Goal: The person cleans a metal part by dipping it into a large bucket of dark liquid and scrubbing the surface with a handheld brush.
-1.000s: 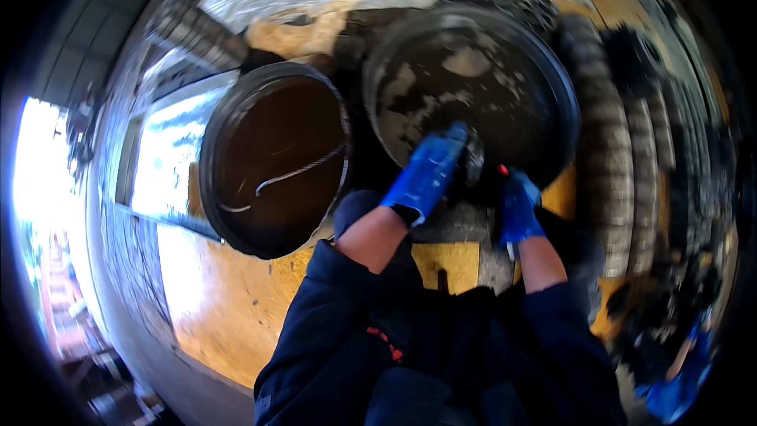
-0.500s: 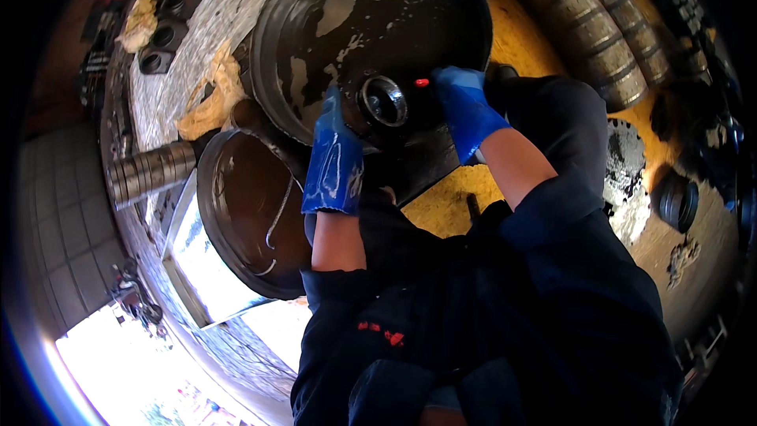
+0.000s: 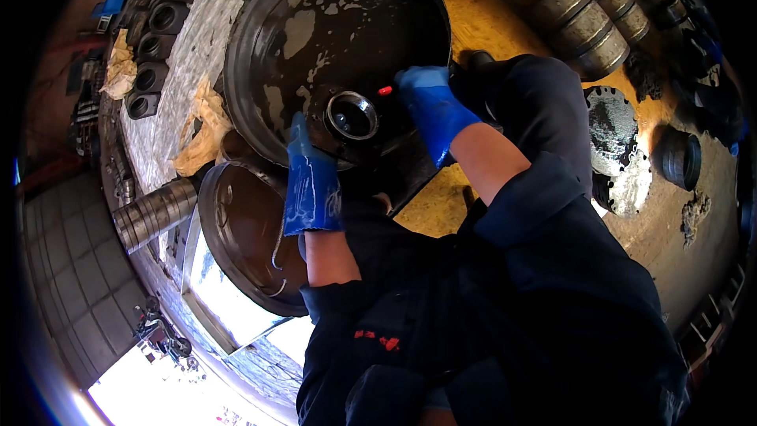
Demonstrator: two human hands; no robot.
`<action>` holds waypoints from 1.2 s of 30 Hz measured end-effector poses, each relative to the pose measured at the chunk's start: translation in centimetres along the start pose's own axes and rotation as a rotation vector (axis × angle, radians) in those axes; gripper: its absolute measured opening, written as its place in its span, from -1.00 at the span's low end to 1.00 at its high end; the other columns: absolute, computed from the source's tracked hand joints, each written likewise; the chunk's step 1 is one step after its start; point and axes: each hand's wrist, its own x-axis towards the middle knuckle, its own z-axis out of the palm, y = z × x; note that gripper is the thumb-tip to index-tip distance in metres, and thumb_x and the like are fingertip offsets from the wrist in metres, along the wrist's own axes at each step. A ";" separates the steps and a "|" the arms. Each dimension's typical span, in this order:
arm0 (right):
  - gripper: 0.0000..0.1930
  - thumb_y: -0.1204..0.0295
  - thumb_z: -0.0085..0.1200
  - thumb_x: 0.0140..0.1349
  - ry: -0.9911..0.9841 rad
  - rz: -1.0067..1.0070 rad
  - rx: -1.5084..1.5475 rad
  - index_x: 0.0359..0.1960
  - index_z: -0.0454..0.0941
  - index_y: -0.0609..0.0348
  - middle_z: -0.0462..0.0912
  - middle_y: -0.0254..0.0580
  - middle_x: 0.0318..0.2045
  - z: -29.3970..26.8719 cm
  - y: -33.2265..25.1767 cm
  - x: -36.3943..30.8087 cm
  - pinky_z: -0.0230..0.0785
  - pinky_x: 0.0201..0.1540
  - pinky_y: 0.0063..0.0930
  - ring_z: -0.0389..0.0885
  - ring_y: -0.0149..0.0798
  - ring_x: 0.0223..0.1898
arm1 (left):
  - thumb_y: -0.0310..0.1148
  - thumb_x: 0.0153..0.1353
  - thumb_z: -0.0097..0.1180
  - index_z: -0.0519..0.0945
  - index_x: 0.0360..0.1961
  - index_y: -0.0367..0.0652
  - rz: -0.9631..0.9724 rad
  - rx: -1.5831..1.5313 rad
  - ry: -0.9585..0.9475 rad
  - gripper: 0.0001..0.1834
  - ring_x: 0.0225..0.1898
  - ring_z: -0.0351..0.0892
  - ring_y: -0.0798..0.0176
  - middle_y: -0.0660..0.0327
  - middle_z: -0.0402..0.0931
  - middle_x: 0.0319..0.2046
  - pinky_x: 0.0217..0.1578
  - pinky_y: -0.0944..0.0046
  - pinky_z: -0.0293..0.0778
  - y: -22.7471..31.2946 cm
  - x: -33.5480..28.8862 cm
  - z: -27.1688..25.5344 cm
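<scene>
A dark metal housing with a shiny round bore (image 3: 352, 116) is held over a wide black basin (image 3: 240, 102) of dark, foam-flecked liquid. My left hand (image 3: 311, 177), in a wet blue rubber glove, grips the housing's left side; its thumb is hidden. On the other side, my right hand (image 3: 434, 106), gloved alike, has its fingers curled near the basin's right rim. A small red piece (image 3: 385, 90) shows beside those fingertips. Whatever lies inside the right hand is hidden, and the housing's lower parts merge into shadow.
Left of my forearm stands a second round basin (image 3: 244, 237) with a hooked wire on its edge. Ribbed metal cylinders (image 3: 158, 213) lie beside it; larger ones (image 3: 560, 8) rest at upper right. A yellowish rag (image 3: 205, 126) and several dark housings (image 3: 150, 79) sit at left.
The whole scene has shifted in view as my head turned. Both hands stay around the housing at the basin, and the bore now faces upward a little more.
</scene>
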 end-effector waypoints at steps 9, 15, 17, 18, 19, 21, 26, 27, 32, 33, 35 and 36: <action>-0.72 0.29 0.06 0.20 0.023 -0.030 -0.010 -0.04 0.57 -0.09 0.65 -0.20 -0.08 -0.8 -1.8 -0.6 0.43 -0.02 -0.03 0.63 -0.07 -0.02 | -0.43 0.25 0.09 0.46 0.03 -0.30 0.114 -0.176 0.271 -0.67 -0.35 0.66 0.05 -0.01 0.60 -0.34 -0.36 0.19 0.58 -3.1 0.3 1.4; -0.71 0.29 0.05 0.21 -0.004 -0.017 0.006 -0.03 0.57 -0.07 0.63 -0.19 -0.06 -0.7 -1.1 -0.4 0.41 -0.01 -0.01 0.62 -0.06 0.00 | -0.28 0.39 -0.09 0.29 0.17 -0.36 0.094 -0.031 0.102 -0.56 -0.01 0.50 0.13 -0.01 0.44 0.01 0.00 0.22 0.47 -1.4 1.0 0.1; -0.71 0.29 0.05 0.20 0.009 -0.020 0.002 -0.03 0.57 -0.06 0.63 -0.19 -0.06 -0.5 -1.2 -0.5 0.41 -0.01 -0.01 0.62 -0.06 -0.01 | -0.21 0.43 -0.14 0.25 0.25 -0.36 -0.228 -0.850 -0.022 -0.49 0.12 0.47 0.12 -0.02 0.42 0.13 0.13 0.20 0.44 -1.3 1.7 0.1; -0.71 0.30 0.05 0.20 0.025 -0.027 -0.001 -0.03 0.56 -0.06 0.63 -0.19 -0.06 -0.6 -1.4 -0.5 0.41 -0.01 -0.02 0.62 -0.06 -0.01 | -0.17 0.43 -0.15 0.27 0.24 -0.35 -0.499 -1.663 -0.054 -0.48 0.11 0.47 0.11 -0.01 0.43 0.12 0.12 0.19 0.44 -1.7 2.0 0.2; -0.71 0.30 0.05 0.20 0.026 -0.031 -0.002 -0.03 0.56 -0.06 0.63 -0.19 -0.06 -0.8 -1.6 -0.6 0.41 -0.01 -0.02 0.62 -0.06 -0.01 | -0.17 0.43 -0.15 0.27 0.24 -0.35 -0.498 -1.663 -0.049 -0.48 0.11 0.47 0.11 -0.01 0.43 0.12 0.12 0.19 0.44 -2.1 2.2 0.2; -0.72 0.29 0.06 0.19 0.041 -0.022 -0.013 -0.05 0.57 -0.06 0.63 -0.20 -0.07 -0.7 -1.7 -0.8 0.41 -0.01 -0.04 0.62 -0.07 -0.01 | -0.10 0.44 -0.19 0.32 0.21 -0.35 -0.447 -1.598 0.007 -0.46 0.11 0.47 0.10 0.00 0.46 0.10 0.14 0.17 0.42 -2.5 2.4 0.6; -0.71 0.27 0.08 0.18 0.008 -0.011 0.004 -0.05 0.58 -0.07 0.63 -0.21 -0.06 -0.9 -1.5 -0.5 0.41 -0.01 -0.03 0.61 -0.08 0.01 | -0.13 0.43 -0.15 0.32 0.20 -0.41 -0.403 -1.669 -0.116 -0.46 0.11 0.48 0.08 0.00 0.46 0.10 0.15 0.17 0.41 -3.0 2.6 0.9; -0.71 0.26 0.08 0.17 -0.019 -0.009 0.004 -0.05 0.58 -0.08 0.63 -0.22 -0.05 -1.0 -1.6 -0.5 0.41 -0.01 -0.02 0.61 -0.08 0.01 | -0.16 0.42 -0.11 0.30 0.19 -0.44 -0.417 -1.689 -0.085 -0.46 0.10 0.49 0.08 -0.01 0.46 0.10 0.14 0.18 0.41 -3.0 2.6 0.8; -0.70 0.26 0.08 0.18 -0.024 -0.007 -0.011 -0.05 0.58 -0.08 0.63 -0.22 -0.05 -1.4 -2.0 -0.7 0.41 -0.01 -0.01 0.61 -0.07 0.01 | -0.02 0.38 -0.06 0.47 0.11 -0.23 -0.251 -0.914 0.089 -0.50 -0.19 0.52 0.32 0.18 0.54 -0.15 -0.15 0.35 0.46 -1.2 0.8 0.9; -0.70 0.25 0.08 0.18 -0.028 -0.003 -0.011 -0.04 0.58 -0.08 0.64 -0.22 -0.05 -1.3 -1.7 -0.8 0.41 0.00 -0.01 0.61 -0.07 0.01 | 0.00 0.37 -0.05 0.49 0.10 -0.20 -0.229 -0.821 0.100 -0.50 -0.23 0.52 0.35 0.21 0.55 -0.18 -0.18 0.37 0.47 0.3 0.4 0.6; -0.70 0.24 0.09 0.18 -0.026 0.013 -0.015 -0.05 0.58 -0.08 0.64 -0.22 -0.05 -0.9 -1.0 -0.6 0.41 0.00 -0.01 0.61 -0.07 0.01 | 0.01 0.36 -0.03 0.52 0.07 -0.18 -0.373 -1.052 0.053 -0.50 -0.24 0.52 0.38 0.23 0.56 -0.20 -0.19 0.39 0.46 5.0 -0.3 -1.0; -0.70 0.23 0.09 0.19 -0.015 0.007 -0.016 -0.05 0.58 -0.08 0.64 -0.22 -0.05 -1.0 -1.3 -0.6 0.41 0.00 -0.02 0.61 -0.07 0.01 | 0.01 0.35 -0.02 0.53 0.06 -0.19 -0.450 -1.212 0.026 -0.50 -0.23 0.52 0.37 0.23 0.56 -0.20 -0.17 0.40 0.45 5.7 -0.5 -1.8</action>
